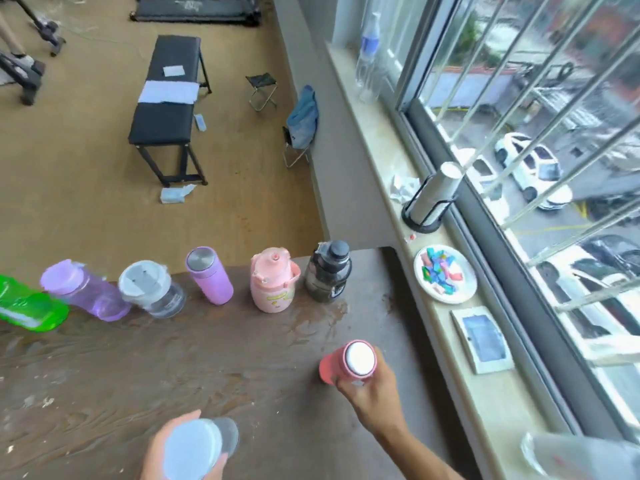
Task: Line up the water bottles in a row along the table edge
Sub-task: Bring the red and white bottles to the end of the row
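The right hand (369,389) wraps a coral bottle (348,362) with a white cap, standing on the brown table (138,375). At 8 o'clock from it, the left hand (166,448) grips a grey bottle (201,445) with a pale lid. At 11 o'clock, 6 bottles line the far table edge, from a green bottle (27,303) to a black bottle (329,271). At 3 o'clock runs a windowsill (388,140); a black bench (166,105) stands beyond.

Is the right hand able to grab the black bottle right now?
Probably not yet. The right hand is already wrapped around the red bottle. Bare table lies between it and the black bottle, so nothing else blocks it.
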